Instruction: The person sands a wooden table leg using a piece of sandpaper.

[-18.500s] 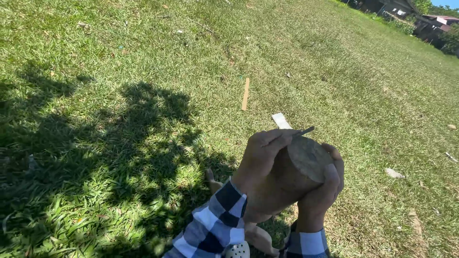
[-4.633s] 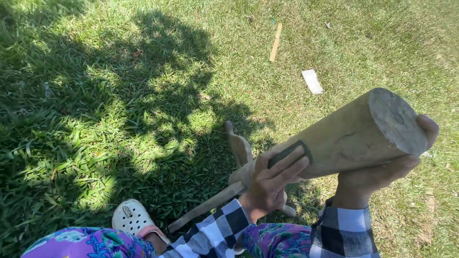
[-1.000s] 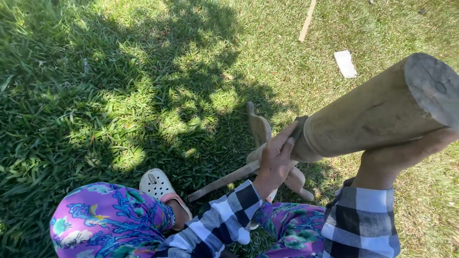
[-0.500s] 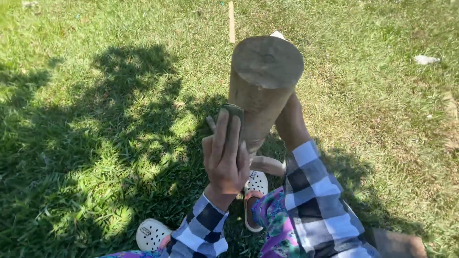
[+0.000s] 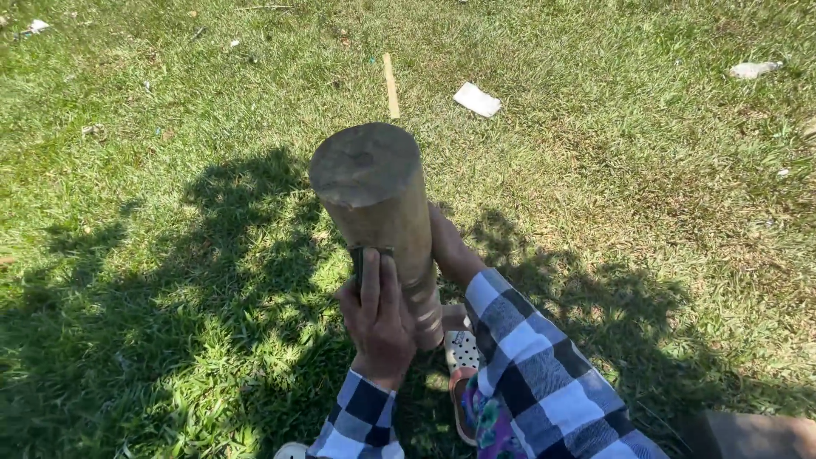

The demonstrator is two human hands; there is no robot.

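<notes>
Fingers of the left hand are pressed flat, holding a small dark sanding pad against the thick pale wooden post. That post is kept upright over the grass, gripped from behind by the right hand, its fingers hidden.

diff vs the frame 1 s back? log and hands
The wooden log swung from a slant toward the upper right to standing nearly upright, cut end facing the camera. The left hand stays pressed on its side over a small dark pad; the right hand still braces it from behind. The stick and white scrap lie on the grass as before.
</notes>
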